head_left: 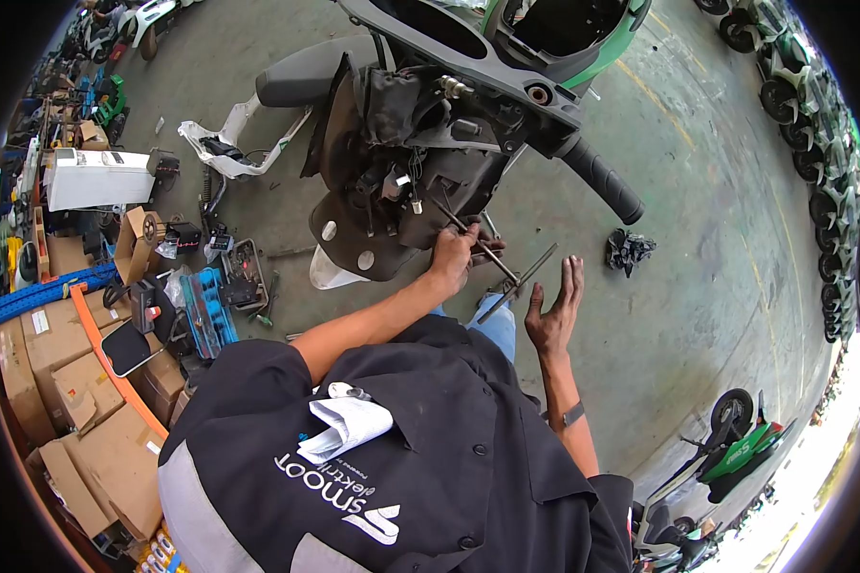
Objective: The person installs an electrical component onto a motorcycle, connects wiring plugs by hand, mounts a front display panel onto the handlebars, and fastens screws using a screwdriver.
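Note:
My left hand [455, 256] is wrapped round the shaft of a T-shaped metal tool [505, 272], beside the opened front of a scooter [401, 143]. The tool's far end points at the scooter's dark inner panel, and its crossbar slants between my two hands. My right hand [554, 310] is raised just right of the crossbar, fingers stretched out and nothing in it. Loose wires with a white connector [416, 205] hang from the scooter body, up and left of my left hand. A black handlebar grip [602, 181] juts out to the right.
Black crumpled material [630, 250] lies on the floor at the right. On the left are a blue tool case [208, 310], a metal tray [246, 275] and cardboard boxes [115, 458]. Parked scooters [812, 172] line the right edge; a green one [741, 449] stands lower right.

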A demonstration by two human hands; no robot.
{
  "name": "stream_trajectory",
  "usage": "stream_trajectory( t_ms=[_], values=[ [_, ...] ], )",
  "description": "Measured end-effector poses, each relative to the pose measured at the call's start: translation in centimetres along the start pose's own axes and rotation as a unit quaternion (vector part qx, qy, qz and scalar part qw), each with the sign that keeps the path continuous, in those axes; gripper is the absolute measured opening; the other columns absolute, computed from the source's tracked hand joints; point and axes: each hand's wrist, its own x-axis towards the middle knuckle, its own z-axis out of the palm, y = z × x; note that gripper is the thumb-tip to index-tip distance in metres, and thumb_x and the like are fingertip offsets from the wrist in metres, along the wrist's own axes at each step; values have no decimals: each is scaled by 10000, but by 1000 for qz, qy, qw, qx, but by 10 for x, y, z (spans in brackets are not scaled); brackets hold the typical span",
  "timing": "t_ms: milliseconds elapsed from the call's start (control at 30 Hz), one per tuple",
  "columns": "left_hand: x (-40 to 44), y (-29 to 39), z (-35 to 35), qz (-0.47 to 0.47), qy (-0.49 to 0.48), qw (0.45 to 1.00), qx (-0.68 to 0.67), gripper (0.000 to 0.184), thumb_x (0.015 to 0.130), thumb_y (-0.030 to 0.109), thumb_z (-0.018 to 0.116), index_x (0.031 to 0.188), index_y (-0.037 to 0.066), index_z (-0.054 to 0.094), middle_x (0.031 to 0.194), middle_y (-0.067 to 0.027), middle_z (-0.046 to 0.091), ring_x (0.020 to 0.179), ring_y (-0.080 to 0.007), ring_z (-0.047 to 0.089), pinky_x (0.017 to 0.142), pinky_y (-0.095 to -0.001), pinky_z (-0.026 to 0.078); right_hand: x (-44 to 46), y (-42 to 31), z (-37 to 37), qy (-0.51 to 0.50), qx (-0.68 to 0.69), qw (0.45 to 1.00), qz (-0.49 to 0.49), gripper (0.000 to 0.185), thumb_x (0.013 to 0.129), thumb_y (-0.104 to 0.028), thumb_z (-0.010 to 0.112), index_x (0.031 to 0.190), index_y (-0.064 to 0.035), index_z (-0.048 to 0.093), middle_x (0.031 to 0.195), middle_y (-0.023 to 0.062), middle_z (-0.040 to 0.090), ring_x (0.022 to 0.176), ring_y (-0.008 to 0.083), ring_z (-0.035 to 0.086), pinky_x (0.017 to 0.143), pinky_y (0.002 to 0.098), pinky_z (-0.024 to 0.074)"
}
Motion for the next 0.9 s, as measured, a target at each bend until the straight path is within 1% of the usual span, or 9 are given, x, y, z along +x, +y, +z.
stream_trajectory(
  t_ms=[200,233,300,467,500,533,600,800,900],
  values=[
    [5,2,-6,-11,-42,999,-4,132,1051,175,468,1092,62,522,947,-101,619,964,-357,709,844,-464,600,7,2,16,-115,-100,984,-97,504,927,-203,679,1360,1,521,1331,241,571,1289,375,529,1090,486,405],
    [6,4,-3,-18,-38,999,-22,127,1052,171,464,1115,71,508,971,-101,616,974,-356,707,848,-463,598,9,2,22,-197,102,963,153,459,966,-278,630,1297,33,554,1144,223,642,1089,333,620,972,454,478],
    [5,7,-3,-28,-32,998,-41,128,1053,168,460,1139,79,493,995,-102,613,985,-354,705,853,-462,597,23,-8,11,-308,423,708,474,617,1046,-475,447,1146,112,612,725,144,699,572,207,638,588,344,524],
    [6,6,-1,11,-12,1000,25,155,1045,137,471,1184,73,450,1032,-112,600,978,-354,707,790,-433,623,12,31,0,-402,697,383,453,603,1028,-421,510,1318,107,500,956,209,721,794,305,716,755,386,567],
    [13,5,-4,34,0,999,41,134,1040,120,475,1161,70,448,997,-97,606,932,-345,717,721,-431,634,10,6,-4,-300,459,749,371,584,1006,-355,564,1398,57,430,1099,231,679,957,331,685,860,419,538],
    [17,6,-7,35,2,999,41,134,1040,120,475,1161,70,448,997,-97,606,932,-345,717,721,-431,634,7,-11,-7,-133,127,959,214,630,985,-289,617,1478,7,360,1241,252,637,1119,357,653,965,452,508],
    [20,9,-9,54,22,996,63,99,1033,99,479,1126,91,445,953,-74,606,886,-335,724,680,-444,634,11,-14,-11,-157,131,973,111,713,939,-184,678,1536,-82,301,1409,263,516,1278,376,544,1067,484,422],
    [2,-5,1,-7,-34,999,9,98,1021,75,481,1082,140,441,917,-47,596,873,-328,724,678,-452,633,7,-11,5,-216,374,841,327,368,1037,-190,550,1354,-2,550,1160,170,687,1072,203,655,927,321,510],
    [6,1,0,-17,-50,999,-2,105,1021,77,481,1085,148,438,921,-41,595,889,-332,722,686,-459,634,6,-18,5,-158,322,897,258,299,1049,-163,519,1249,28,631,1071,138,708,1004,192,667,909,321,508]
  ],
)
